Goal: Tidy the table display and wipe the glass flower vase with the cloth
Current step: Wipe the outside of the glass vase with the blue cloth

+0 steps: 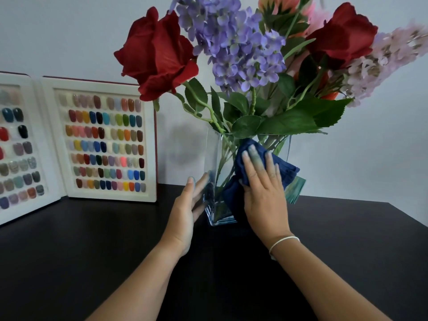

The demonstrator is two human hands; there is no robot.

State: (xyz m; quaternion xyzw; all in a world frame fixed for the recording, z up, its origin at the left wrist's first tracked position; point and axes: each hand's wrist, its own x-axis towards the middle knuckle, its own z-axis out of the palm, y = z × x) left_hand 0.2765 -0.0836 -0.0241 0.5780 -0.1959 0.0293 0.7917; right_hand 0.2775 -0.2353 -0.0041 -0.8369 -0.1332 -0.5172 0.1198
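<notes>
glass vase (214,158) | l hand (185,212) flat on side, fingers straight | r hand (261,181) presses blue cloth (287,169), fingers straight

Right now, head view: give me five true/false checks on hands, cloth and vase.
1. The right hand presses a dark blue cloth against the clear square glass vase. True.
2. The left hand holds the cloth. False: it rests with straight fingers on the vase's left side.
3. The vase lies tipped over. False: it stands upright on the black table.
4. An open white nail-colour swatch book stands left of the vase. True.
5. The vase is empty. False: it holds red roses and purple flowers.
</notes>
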